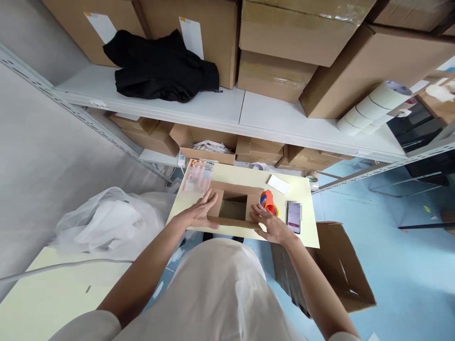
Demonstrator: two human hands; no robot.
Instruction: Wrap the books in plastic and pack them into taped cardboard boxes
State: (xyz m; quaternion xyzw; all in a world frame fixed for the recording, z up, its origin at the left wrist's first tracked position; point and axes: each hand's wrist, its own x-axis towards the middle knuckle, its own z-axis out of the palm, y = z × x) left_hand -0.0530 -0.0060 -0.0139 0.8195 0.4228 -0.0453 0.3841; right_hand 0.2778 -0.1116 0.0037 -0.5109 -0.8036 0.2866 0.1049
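Observation:
A small cardboard box (234,221) lies on the pale table, its end flaps folded inward and a gap showing its inside. On its left end rests my left hand (201,210), fingers spread over the flap and side. My right hand (270,223) touches the right flap with its fingers apart. Just beyond the right hand is an orange tape dispenser (269,201), partly hidden by the box and hand. A phone (294,217) with a lit screen lies to its right, and a white flat box (278,184) lies behind.
A printed plastic bag (199,176) lies at the table's back left. Behind stands a shelf (213,106) with large cartons, a black garment (159,66) and tape rolls (377,106). An open carton (341,265) sits on the floor at right; white plastic bags (110,222) are at left.

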